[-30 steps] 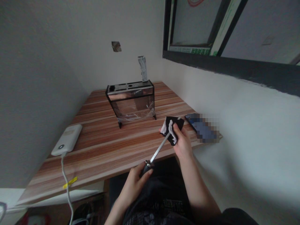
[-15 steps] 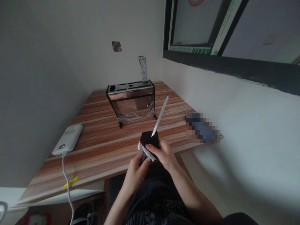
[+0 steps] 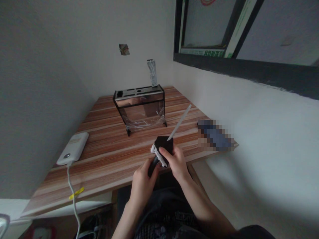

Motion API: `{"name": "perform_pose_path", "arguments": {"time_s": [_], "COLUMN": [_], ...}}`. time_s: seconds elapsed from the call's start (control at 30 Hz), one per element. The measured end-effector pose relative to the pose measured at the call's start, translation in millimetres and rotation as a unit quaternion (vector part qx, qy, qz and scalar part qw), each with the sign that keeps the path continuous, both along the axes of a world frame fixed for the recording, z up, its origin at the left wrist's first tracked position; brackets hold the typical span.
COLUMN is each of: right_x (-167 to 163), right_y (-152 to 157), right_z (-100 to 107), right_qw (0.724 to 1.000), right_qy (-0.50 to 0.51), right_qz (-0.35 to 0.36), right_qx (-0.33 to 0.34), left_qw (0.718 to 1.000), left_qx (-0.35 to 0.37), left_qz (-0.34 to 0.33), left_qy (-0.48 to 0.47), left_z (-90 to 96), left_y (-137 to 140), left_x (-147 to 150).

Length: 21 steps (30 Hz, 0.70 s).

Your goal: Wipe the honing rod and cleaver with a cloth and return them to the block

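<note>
My left hand (image 3: pixel 143 181) is closed round the black handle of a knife (image 3: pixel 179 122), near the table's front edge. Its long pale blade points up and to the right. A black cloth with a white edge (image 3: pixel 163 143) is wrapped about the lower part of the blade. My right hand (image 3: pixel 176 161) is closed on this cloth, thumb on top, pressing it round the blade. The blade's base is hidden under the cloth.
Behind my hands stands a knife holder (image 3: pixel 141 103) with slots on top, a silver plastic-wrapped handle (image 3: pixel 152 73) rising from it. At left lies a white power bank (image 3: pixel 73 147) with a cable (image 3: pixel 72 187). A pixelated blue item (image 3: pixel 216 136) is at right, beside the wall.
The knife has tilted further to the right, its tip swinging right and slightly down. Both hands have shifted slightly, and more of the black handle shows above my left hand.
</note>
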State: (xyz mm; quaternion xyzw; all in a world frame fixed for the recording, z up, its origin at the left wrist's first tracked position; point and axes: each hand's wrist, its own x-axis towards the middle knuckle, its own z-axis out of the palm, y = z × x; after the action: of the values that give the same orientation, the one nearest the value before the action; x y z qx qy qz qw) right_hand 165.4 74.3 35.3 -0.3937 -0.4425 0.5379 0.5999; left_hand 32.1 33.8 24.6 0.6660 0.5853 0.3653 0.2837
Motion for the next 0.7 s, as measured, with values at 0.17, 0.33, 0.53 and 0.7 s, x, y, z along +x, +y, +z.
{"name": "perform_pose_path", "arguments": {"time_s": [0.17, 0.33, 0.53, 0.7], "right_x": [-0.3, 0.6, 4.8, 7.5], "right_y": [-1.3, -2.5, -5.0, -3.1], "right_z": [3.1, 3.7, 8.4, 6.1], "right_qw": [1.000, 0.998, 0.995, 0.995], "right_qy": [0.001, 0.034, 0.028, -0.002], "right_qz": [0.016, 0.061, 0.096, 0.096], "right_qx": [0.007, 0.013, 0.003, -0.008], "left_qw": [1.000, 0.993, 0.895, 0.886], "left_qx": [-0.001, -0.049, -0.238, -0.239], "left_qz": [0.015, -0.033, -0.104, -0.094], "left_qy": [0.011, -0.105, -0.362, -0.385], "left_z": [-0.2, 1.5, -2.4, -3.3], "left_y": [0.7, -1.4, -5.6, -5.9], "left_x": [1.0, -2.9, -2.3, -0.5]}}
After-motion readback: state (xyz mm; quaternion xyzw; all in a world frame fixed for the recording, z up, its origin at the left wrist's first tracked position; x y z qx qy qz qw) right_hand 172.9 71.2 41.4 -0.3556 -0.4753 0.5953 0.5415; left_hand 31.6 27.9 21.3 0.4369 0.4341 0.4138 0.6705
